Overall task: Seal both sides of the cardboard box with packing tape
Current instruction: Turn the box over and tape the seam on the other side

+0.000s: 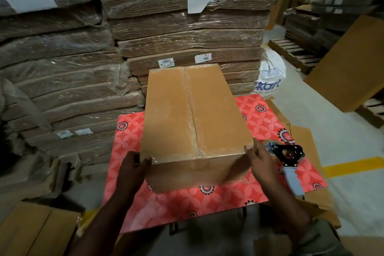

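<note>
A brown cardboard box [193, 114] stands on a red flower-patterned table [187, 201], its top flaps closed with clear tape along the middle seam and over the near edge. My left hand [133, 168] grips the box's near left corner. My right hand [259, 158] holds its near right corner. A tape dispenser [288, 160] with a black frame and grey handle lies on the table just right of my right hand, apart from it.
Tall stacks of shrink-wrapped flat cardboard [182, 27] rise behind and left of the table. A white printed sack [270, 77] sits at the back right. Flat cartons [353, 64] lean at the right, another carton [35, 228] lies at the lower left. A yellow floor line [353, 165] runs right.
</note>
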The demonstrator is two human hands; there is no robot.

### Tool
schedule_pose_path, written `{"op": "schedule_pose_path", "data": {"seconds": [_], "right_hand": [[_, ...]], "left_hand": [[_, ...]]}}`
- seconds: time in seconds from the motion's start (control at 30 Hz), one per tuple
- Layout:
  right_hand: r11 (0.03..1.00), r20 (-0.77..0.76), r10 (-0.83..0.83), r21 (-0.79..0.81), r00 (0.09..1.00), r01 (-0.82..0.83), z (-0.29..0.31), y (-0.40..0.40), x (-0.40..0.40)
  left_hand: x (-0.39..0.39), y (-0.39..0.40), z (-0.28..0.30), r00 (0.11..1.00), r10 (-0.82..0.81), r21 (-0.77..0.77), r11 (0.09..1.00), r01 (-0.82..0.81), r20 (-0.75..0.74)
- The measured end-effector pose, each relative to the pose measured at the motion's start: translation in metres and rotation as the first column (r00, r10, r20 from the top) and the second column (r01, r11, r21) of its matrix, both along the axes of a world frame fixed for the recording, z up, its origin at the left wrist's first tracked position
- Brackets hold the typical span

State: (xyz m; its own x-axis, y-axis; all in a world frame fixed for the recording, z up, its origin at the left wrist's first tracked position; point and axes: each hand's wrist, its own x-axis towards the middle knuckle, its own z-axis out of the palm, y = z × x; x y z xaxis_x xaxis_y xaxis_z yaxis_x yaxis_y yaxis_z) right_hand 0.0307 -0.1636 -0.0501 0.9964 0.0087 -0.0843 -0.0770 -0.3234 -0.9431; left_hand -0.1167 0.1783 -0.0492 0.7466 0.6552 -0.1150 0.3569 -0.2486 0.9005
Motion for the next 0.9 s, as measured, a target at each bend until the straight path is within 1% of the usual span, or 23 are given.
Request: {"op": "schedule_pose_path", "data": {"seconds": [0.2, 0.3, 0.43, 0.53, 0.7, 0.83, 0.9], "right_hand": [[0.993, 0.088, 0.089, -0.082, 0.992, -0.082, 0.004, 0.006, 0.007], [0.991, 0.103, 0.104, -0.093, 0.989, -0.095, -0.004, 0.008, 0.005], [0.995, 0.068, 0.067, -0.075, 0.995, -0.061, -0.013, 0.003, -0.005], [0.997, 0.065, 0.048, -0.065, 0.997, -0.044, -0.01, 0.003, -0.008], [0.998, 0.05, -0.015, -0.057, 0.999, 0.018, -0.009, 0.007, -0.02], [0.997, 0.038, -0.028, -0.075, 0.999, 0.03, -0.015, -0.001, -0.034], [0.998, 0.051, -0.04, -0.056, 0.998, 0.043, -0.015, -0.006, -0.038]], "left_hand": [[-0.013, -0.013, 0.002, 0.995, 0.095, 0.006, 0.995, -0.095, -0.02], [-0.015, -0.01, 0.007, 0.992, 0.122, -0.006, 0.992, -0.123, -0.038], [-0.02, -0.012, 0.009, 0.991, 0.127, -0.006, 0.992, -0.128, -0.051], [-0.025, -0.014, 0.005, 0.993, 0.117, 0.013, 0.993, -0.117, -0.031], [-0.03, -0.012, 0.006, 0.998, 0.068, 0.041, 0.997, -0.067, -0.014], [-0.041, -0.013, 0.0, 0.999, 0.043, 0.017, 0.999, -0.043, 0.005], [-0.046, -0.02, 0.002, 0.999, 0.033, 0.017, 0.999, -0.033, 0.012]]}}
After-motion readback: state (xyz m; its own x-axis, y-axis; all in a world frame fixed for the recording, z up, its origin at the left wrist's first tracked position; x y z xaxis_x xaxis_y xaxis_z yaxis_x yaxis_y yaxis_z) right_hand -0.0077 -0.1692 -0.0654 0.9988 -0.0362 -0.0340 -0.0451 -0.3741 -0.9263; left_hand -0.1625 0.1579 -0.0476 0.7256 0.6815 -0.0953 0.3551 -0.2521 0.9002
